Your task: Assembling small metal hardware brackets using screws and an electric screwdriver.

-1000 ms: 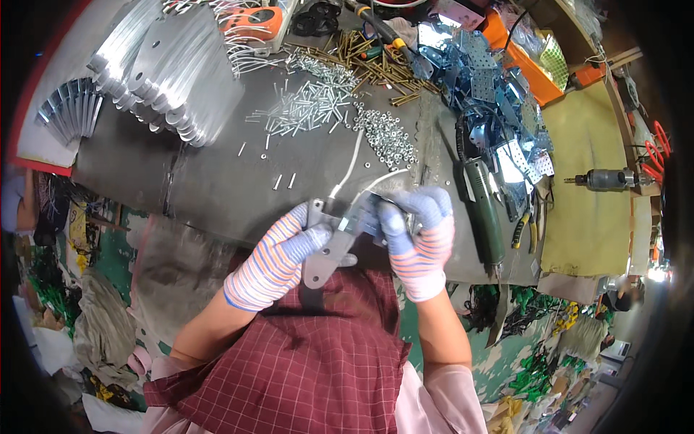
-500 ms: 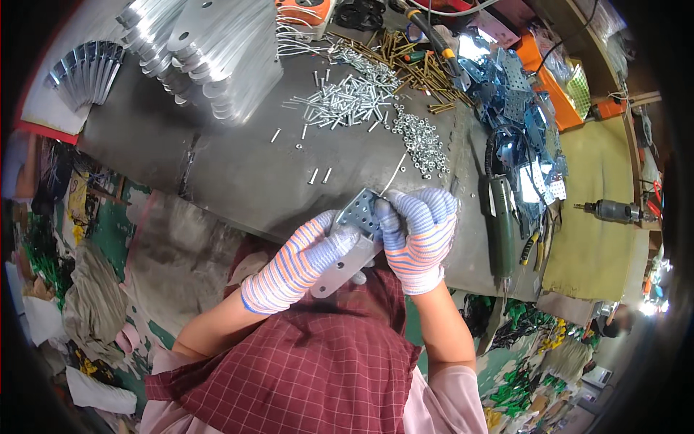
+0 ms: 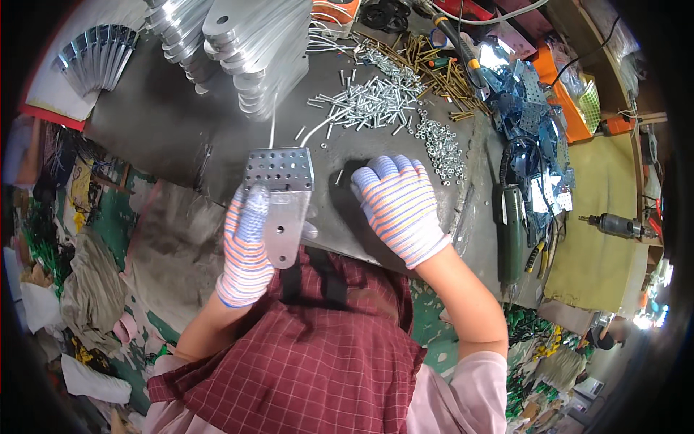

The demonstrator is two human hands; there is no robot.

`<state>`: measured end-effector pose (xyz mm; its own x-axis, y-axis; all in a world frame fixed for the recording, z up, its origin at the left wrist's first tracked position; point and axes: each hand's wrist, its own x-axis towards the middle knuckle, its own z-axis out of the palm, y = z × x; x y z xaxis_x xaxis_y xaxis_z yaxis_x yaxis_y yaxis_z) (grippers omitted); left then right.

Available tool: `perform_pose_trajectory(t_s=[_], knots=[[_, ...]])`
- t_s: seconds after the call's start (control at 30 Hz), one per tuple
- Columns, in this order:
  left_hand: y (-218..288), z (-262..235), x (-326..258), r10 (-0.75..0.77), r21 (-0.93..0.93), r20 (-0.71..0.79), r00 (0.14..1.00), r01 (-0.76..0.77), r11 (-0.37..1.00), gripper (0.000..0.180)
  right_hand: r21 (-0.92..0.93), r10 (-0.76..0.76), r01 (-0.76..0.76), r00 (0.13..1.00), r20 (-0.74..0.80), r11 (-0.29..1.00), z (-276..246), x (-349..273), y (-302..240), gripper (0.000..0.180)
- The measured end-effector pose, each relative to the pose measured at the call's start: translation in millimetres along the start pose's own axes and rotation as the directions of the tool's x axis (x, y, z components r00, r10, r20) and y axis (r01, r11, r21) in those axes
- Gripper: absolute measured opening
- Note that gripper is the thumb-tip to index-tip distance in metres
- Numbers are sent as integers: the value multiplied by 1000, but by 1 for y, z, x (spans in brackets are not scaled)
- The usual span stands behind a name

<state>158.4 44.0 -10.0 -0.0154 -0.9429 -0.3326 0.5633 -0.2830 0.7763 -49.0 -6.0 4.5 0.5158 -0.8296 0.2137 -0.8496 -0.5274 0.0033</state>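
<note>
My left hand [image 3: 247, 249], in a striped knit glove, is closed around a flat silver metal bar [image 3: 284, 226] with a rounded end. A perforated metal plate [image 3: 278, 168] sits across the bar's far end, and a white wire [image 3: 316, 129] shows just beyond it. My right hand [image 3: 401, 206], gloved alike, is lowered to the tabletop with its fingers curled; the fingertips are hidden, so what they pinch cannot be made out. One loose screw [image 3: 338, 176] lies just left of it. Farther off are a heap of silver screws [image 3: 376, 101] and a pile of nuts [image 3: 442, 148].
Stacked silver bars [image 3: 260, 58] stand at the far left, near fanned-out metal pieces [image 3: 101, 54]. Long brass-coloured screws [image 3: 441, 72] lie beyond the nuts. To the right are bluish perforated plates [image 3: 531, 108], a green corded tool [image 3: 512, 239] and a power drill [image 3: 614, 226].
Both hands have parted. My left hand has carried the bar and plate leftward and turned them more upright; my right hand has let go of them and reached forward to the tabletop.
</note>
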Motion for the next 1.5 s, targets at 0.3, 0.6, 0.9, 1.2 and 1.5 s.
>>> perform_pose_trajectory(t_s=[0.3,0.6,0.9,1.2,1.5], knots=[[-16,13,4,33,-21,81,996,-31,999,45,278,264,-238,962,-61,931,6,-11,6,18],[-5,22,-7,132,243,112,985,-156,957,36,803,416,-300,906,72,515,-24,-21,-29,13],[-11,6,-15,405,611,291,867,-494,618,27,929,447,-357,819,360,-95,-13,-13,-49,20],[-3,-18,-21,66,113,-21,998,-63,992,48,840,323,-269,939,120,471,-11,6,-36,22],[5,-11,-17,-23,-14,-33,999,23,1000,39,-61,-246,261,951,185,963,-10,34,-13,18]])
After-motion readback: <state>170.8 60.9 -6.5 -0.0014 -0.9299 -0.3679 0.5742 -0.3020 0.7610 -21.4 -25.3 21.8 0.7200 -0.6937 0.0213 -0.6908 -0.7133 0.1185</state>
